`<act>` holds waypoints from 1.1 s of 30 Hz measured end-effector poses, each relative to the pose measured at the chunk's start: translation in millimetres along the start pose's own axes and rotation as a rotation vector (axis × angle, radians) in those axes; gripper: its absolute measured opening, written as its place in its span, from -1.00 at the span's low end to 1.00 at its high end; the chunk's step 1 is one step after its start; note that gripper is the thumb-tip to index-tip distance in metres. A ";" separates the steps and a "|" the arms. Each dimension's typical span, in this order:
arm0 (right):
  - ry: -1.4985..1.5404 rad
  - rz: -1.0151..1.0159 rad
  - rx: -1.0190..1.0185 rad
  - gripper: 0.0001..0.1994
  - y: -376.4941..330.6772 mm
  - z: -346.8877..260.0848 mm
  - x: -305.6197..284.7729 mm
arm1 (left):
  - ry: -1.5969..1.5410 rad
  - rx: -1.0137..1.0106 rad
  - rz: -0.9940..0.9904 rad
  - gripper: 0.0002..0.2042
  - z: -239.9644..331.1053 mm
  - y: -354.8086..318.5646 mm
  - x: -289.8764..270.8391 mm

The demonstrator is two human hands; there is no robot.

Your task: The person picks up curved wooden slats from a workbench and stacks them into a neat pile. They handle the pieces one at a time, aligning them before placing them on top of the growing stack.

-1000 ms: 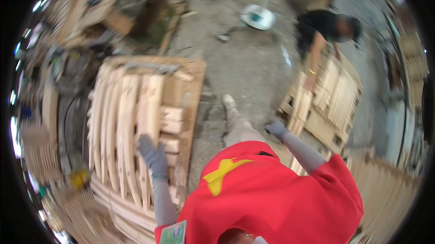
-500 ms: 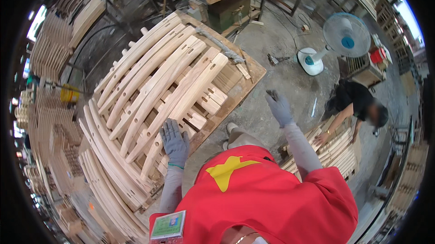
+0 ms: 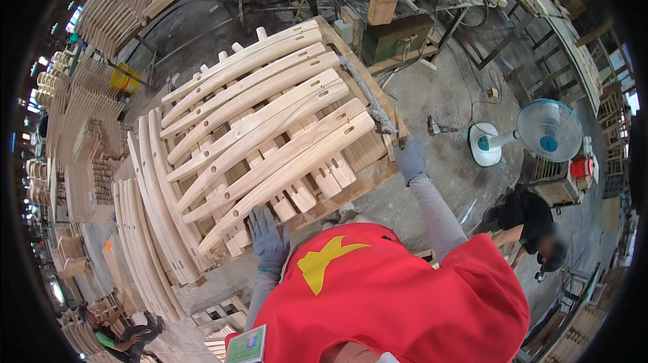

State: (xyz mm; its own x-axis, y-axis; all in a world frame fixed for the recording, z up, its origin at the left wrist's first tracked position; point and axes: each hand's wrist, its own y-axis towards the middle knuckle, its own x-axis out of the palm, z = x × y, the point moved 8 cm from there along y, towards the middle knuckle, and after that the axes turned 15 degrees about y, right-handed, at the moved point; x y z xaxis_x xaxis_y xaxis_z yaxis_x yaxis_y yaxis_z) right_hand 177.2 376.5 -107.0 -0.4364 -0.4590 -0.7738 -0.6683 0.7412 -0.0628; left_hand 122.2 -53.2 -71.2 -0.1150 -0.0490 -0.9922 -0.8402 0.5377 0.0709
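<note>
Several long, curved pale-wood chair parts (image 3: 290, 137) with slots and holes lie in layers on a wooden board (image 3: 368, 187). Shorter slotted wooden pieces (image 3: 334, 173) stick out beneath them on the near side. My left hand (image 3: 271, 245), in a grey glove, lies flat with fingers stretched against the near end of the closest curved part. At the board's right corner, my gloved right hand (image 3: 412, 160) has its fingers bent over the edge, gripping it. A grey rolled cloth-like strip (image 3: 370, 96) lies along the board's right side, just beyond that hand.
A standing fan (image 3: 548, 130) and a small metal tool (image 3: 440, 127) are on the floor to the right. A co-worker (image 3: 536, 228) bends down at the right; another person (image 3: 125, 336) is at lower left. More curved parts (image 3: 145, 248) stand left of the board.
My right hand has moved from the air onto the board's corner. My left hand stays by the closest curved part's near end. My view has turned, and a seated person now shows at lower left.
</note>
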 end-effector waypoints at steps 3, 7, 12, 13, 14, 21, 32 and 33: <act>-0.063 -0.106 0.029 -0.74 7.1 -4.2 0.7 | -0.165 -0.105 -0.016 -0.26 11.9 -11.1 28.1; -0.086 -0.170 0.077 -0.73 9.4 -9.6 0.2 | -0.255 -0.221 -0.080 -0.22 15.8 -15.4 45.7; -0.020 -0.151 0.134 -0.71 17.4 -2.6 2.7 | -0.247 -0.214 -0.086 -0.23 14.7 -15.9 48.7; -0.002 -0.164 0.120 -0.71 17.7 -2.4 2.6 | -0.243 -0.199 -0.071 -0.24 14.2 -15.2 45.5; 0.017 -0.178 0.106 -0.70 18.7 -2.4 2.4 | -0.238 -0.185 -0.057 -0.24 13.1 -14.2 42.4; 0.053 -0.223 -0.016 -0.52 22.2 -3.8 -24.3 | -0.206 -0.085 -0.087 -0.29 6.6 -15.2 32.7; 1.331 0.010 -0.906 -0.71 -8.2 -235.4 -227.3 | -0.301 -0.337 0.090 -0.51 -36.1 -25.8 -14.5; 1.405 -0.090 -1.119 -0.70 -28.2 -262.0 -247.1 | -0.263 -0.338 0.099 -0.50 -38.7 -20.8 -22.5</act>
State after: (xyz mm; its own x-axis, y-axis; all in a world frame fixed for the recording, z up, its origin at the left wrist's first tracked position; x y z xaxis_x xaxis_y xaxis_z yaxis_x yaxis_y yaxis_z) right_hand 146.1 340.7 251.1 -0.1134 -0.9462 0.3031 -0.5044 0.3177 0.8029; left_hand 121.7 -95.9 -46.3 -0.1017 0.2289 -0.9681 -0.9631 0.2212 0.1535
